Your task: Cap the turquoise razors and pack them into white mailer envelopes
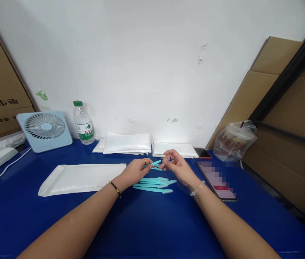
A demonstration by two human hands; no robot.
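Observation:
My left hand [134, 172] is closed around the handle of a turquoise eyebrow razor [156, 163], its tip pointing right. Facing it, my right hand [179, 168] pinches a small clear plastic piece [165, 160] that looks like a blade cover. The two hands are close together but apart. Just below them, several more turquoise eyebrow razors [152, 189] lie side by side on the blue table [152, 223]. Part of another turquoise piece shows beneath the held razor; whether it is held or lying there I cannot tell.
A white padded envelope [82, 178] lies to the left. More envelopes [126, 143] are stacked by the wall, beside a bottle [83, 124] and a blue fan [44, 131]. On the right are a phone [217, 181], another phone [204, 153] and a bagged cup [234, 140].

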